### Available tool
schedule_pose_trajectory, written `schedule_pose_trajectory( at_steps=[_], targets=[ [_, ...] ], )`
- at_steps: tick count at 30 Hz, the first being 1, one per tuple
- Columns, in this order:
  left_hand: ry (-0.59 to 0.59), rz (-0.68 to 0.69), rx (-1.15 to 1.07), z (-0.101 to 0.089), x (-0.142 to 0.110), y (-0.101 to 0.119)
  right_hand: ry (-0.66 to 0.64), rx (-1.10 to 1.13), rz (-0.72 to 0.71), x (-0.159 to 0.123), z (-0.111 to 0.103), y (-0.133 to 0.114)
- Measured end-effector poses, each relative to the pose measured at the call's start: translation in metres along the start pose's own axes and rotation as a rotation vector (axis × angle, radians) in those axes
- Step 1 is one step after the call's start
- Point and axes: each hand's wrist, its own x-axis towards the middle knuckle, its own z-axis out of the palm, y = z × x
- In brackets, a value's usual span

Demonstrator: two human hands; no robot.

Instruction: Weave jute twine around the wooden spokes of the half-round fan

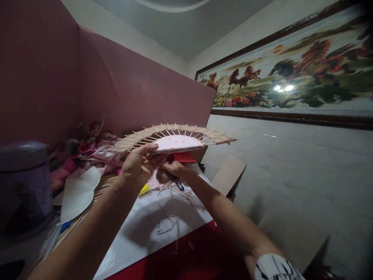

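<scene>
My left hand (140, 163) grips the lower edge of a handmade fan (178, 143), thumb on top and fingers beneath. Thin sticks spread from its pink spotted half-round centre, and a band of tan twine is woven across them near their outer ends. Just below the fan, my right hand (174, 170) is closed at a brown rounded ball of twine (163, 177); its fingertips are partly hidden. Under both hands lies a white sheet (140, 229) with loose thin sticks (186, 197) and bits of twine.
To the left stand a purple container (25, 186), a white scalloped paper piece (80, 192) and a heap of pink and red material (87, 149). A red piece (185, 156) and a yellow piece (144, 189) lie near the hands. Cardboard (229, 173) leans by the wall.
</scene>
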Motion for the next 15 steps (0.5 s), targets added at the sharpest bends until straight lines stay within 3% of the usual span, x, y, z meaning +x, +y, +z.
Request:
schedule_pose_trajectory(
  at_steps=[4,8,10,13,15],
  targets=[
    [-0.026,0.022,-0.011,-0.001,0.0,0.002,0.073,0.089,-0.04,0.011,-0.001,-0.011],
    [-0.054,0.04,-0.021,0.0,-0.003,0.004,0.04,0.112,-0.021,-0.001,0.01,-0.006],
    [-0.063,0.036,-0.024,0.001,-0.005,0.005,-0.054,0.072,0.012,-0.014,0.016,0.005],
    [-0.053,0.027,-0.036,0.002,-0.008,0.006,-0.318,-0.093,0.127,-0.034,0.025,0.027],
    [-0.041,0.027,-0.042,0.002,-0.008,0.006,-0.393,-0.124,0.144,-0.043,0.029,0.04]
  ],
)
